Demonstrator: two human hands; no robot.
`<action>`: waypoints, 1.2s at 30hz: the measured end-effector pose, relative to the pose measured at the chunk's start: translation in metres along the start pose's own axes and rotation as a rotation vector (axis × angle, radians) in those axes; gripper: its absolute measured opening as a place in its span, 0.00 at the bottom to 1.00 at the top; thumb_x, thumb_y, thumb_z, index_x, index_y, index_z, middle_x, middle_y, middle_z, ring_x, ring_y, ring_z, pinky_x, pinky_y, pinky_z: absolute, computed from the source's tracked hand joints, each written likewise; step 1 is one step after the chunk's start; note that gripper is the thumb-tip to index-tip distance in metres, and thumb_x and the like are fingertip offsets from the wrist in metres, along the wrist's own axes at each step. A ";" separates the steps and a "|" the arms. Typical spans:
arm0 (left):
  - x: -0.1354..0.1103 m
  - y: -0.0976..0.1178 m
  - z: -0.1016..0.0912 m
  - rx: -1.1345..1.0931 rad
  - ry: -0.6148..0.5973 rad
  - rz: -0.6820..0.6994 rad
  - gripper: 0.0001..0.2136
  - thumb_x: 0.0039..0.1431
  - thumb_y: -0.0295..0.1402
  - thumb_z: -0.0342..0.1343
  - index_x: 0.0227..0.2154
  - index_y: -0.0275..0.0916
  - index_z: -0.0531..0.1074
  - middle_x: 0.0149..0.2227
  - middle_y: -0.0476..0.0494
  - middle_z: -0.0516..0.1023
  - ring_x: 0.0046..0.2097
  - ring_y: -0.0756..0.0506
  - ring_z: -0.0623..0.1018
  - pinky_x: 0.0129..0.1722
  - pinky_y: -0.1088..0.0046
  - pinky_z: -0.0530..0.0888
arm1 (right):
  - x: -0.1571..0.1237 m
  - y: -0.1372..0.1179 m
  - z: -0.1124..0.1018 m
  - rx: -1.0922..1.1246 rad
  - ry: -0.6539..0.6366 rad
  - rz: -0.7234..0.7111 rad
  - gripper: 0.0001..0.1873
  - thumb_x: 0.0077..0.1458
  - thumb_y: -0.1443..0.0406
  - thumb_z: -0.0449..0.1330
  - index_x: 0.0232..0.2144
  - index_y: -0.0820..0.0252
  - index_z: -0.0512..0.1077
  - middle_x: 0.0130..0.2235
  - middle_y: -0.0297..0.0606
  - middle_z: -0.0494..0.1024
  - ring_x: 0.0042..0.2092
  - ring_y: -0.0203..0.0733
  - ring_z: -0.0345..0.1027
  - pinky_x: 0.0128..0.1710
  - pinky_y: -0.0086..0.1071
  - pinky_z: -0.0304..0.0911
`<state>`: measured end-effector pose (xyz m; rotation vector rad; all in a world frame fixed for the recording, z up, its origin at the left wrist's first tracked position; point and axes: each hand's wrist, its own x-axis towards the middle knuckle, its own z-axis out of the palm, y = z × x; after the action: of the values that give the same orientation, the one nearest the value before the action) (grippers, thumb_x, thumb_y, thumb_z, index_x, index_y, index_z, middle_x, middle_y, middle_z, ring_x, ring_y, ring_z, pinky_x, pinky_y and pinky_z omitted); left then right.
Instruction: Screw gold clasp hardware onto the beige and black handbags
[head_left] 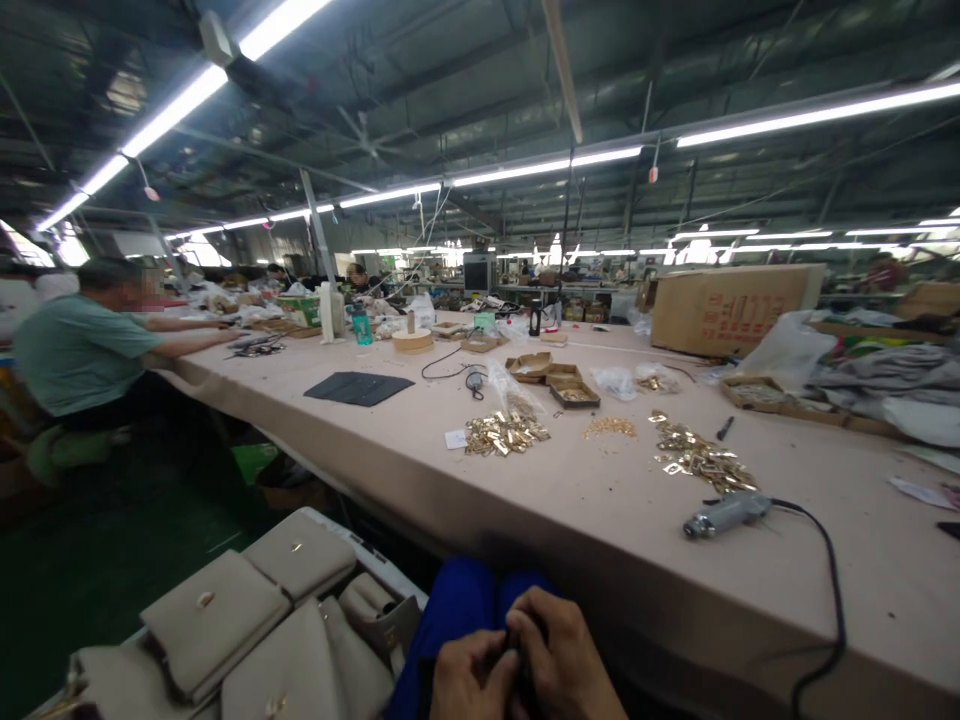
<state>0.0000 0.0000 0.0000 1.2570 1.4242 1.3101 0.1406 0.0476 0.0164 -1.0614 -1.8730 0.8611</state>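
Low in the view, over blue-clad legs, my left hand (471,676) and my right hand (559,655) meet with fingers pinched together. Something small and dark sits between the fingertips, too hidden to name. To the left of my hands lie several beige handbags (217,610) with gold-coloured clasps, piled in a white-edged container. On the table beyond are a heap of gold metal fittings (506,432), a second heap of gold fittings (705,458) and tiny gold pieces (611,428) between them. A grey electric screwdriver (727,515) lies near the table's front edge at right.
The long covered table (480,510) runs across the view. On it are open small cardboard boxes (571,385), a black sheet (358,388), a large carton (731,308) and plastic bags (784,350). A cable (832,600) hangs over the edge. A co-worker (86,340) sits at left.
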 end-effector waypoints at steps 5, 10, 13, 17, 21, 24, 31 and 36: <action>-0.004 0.003 0.006 -0.109 0.033 -0.213 0.15 0.55 0.42 0.65 0.31 0.31 0.82 0.17 0.44 0.75 0.16 0.51 0.69 0.18 0.79 0.62 | -0.004 0.007 -0.005 0.179 0.013 0.227 0.18 0.62 0.52 0.62 0.41 0.60 0.82 0.34 0.41 0.81 0.35 0.44 0.75 0.37 0.33 0.68; -0.004 -0.003 0.012 -0.167 0.065 -0.267 0.12 0.57 0.37 0.65 0.34 0.30 0.83 0.17 0.46 0.75 0.15 0.51 0.69 0.16 0.80 0.64 | -0.007 0.026 -0.006 0.251 -0.026 0.318 0.21 0.59 0.52 0.65 0.45 0.62 0.83 0.35 0.43 0.82 0.34 0.45 0.76 0.37 0.34 0.70; -0.004 -0.004 0.012 -0.180 0.069 -0.274 0.11 0.58 0.35 0.64 0.35 0.30 0.83 0.16 0.46 0.75 0.15 0.51 0.70 0.16 0.80 0.66 | -0.006 0.025 -0.007 0.265 -0.024 0.333 0.21 0.58 0.53 0.66 0.45 0.63 0.83 0.32 0.42 0.82 0.33 0.45 0.76 0.36 0.34 0.70; -0.002 -0.001 0.010 -0.181 0.054 -0.254 0.11 0.58 0.35 0.65 0.35 0.30 0.84 0.17 0.46 0.75 0.15 0.52 0.70 0.16 0.80 0.66 | -0.003 0.027 -0.005 0.342 -0.009 0.351 0.21 0.55 0.54 0.67 0.44 0.65 0.83 0.31 0.41 0.81 0.33 0.44 0.75 0.36 0.34 0.69; -0.002 0.000 0.012 -0.167 0.065 -0.258 0.11 0.58 0.35 0.65 0.36 0.30 0.84 0.16 0.47 0.74 0.15 0.51 0.69 0.16 0.80 0.64 | -0.003 0.034 0.000 0.336 0.017 0.402 0.17 0.52 0.56 0.68 0.39 0.63 0.84 0.33 0.40 0.81 0.33 0.41 0.73 0.34 0.31 0.66; -0.003 0.001 0.014 -0.157 0.082 -0.259 0.11 0.57 0.33 0.64 0.36 0.29 0.84 0.16 0.47 0.74 0.15 0.51 0.69 0.15 0.80 0.64 | -0.002 0.037 0.003 0.306 0.024 0.408 0.16 0.55 0.54 0.67 0.34 0.62 0.83 0.28 0.37 0.78 0.29 0.39 0.68 0.30 0.30 0.62; 0.000 0.006 0.013 -0.148 0.074 -0.257 0.10 0.58 0.33 0.63 0.33 0.30 0.84 0.15 0.47 0.73 0.15 0.52 0.68 0.15 0.80 0.63 | -0.003 0.037 0.007 0.463 0.042 0.397 0.23 0.61 0.48 0.64 0.28 0.62 0.79 0.24 0.37 0.75 0.28 0.38 0.68 0.34 0.30 0.66; 0.000 0.004 0.013 -0.139 0.069 -0.255 0.12 0.59 0.36 0.64 0.35 0.30 0.84 0.15 0.48 0.73 0.15 0.51 0.69 0.15 0.80 0.64 | -0.005 0.038 0.008 0.430 0.024 0.422 0.23 0.50 0.50 0.71 0.39 0.64 0.81 0.33 0.41 0.80 0.31 0.41 0.72 0.32 0.32 0.68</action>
<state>0.0132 0.0021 0.0022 0.9139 1.4613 1.2625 0.1486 0.0574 -0.0212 -1.1936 -1.3682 1.4112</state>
